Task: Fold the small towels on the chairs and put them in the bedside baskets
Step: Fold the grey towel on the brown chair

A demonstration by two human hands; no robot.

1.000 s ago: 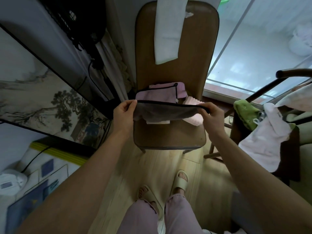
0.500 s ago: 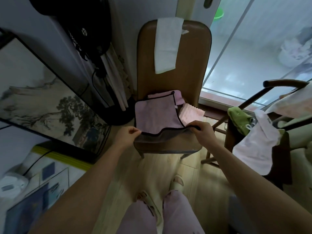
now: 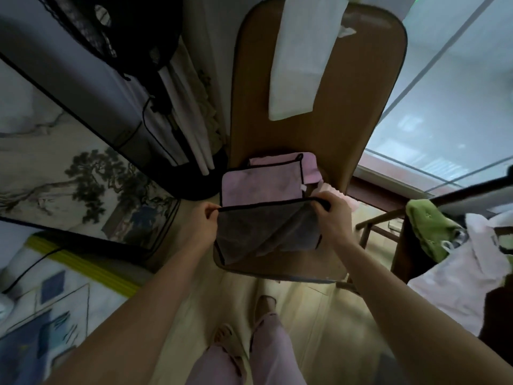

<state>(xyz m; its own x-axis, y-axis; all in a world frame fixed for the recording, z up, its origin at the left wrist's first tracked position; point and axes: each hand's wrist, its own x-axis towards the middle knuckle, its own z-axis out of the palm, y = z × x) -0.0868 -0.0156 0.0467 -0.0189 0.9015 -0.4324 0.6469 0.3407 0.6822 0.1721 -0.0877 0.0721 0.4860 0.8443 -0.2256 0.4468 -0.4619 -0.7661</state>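
The pink-and-grey towel [image 3: 266,212] lay on the brown chair [image 3: 319,151] seat, its grey near half folded up. The left hand [image 3: 201,222] pinched the black-trimmed fold edge at one end; the right hand [image 3: 331,211] gripped the other, fingers curled round it. A white towel [image 3: 302,56] hung over the backrest.

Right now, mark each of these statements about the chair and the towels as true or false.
1. Both hands pinch the black-edged towel. True: left hand and right hand hold its top edge.
2. A white towel hangs over the chair backrest. True.
3. The held towel shows a green side toward the camera. False: it shows grey, with pink beyond.
4. The green cloth lies on this chair's seat. False: it sits on other furniture to the right.
5. The right hand is idle. False: it grips the towel.
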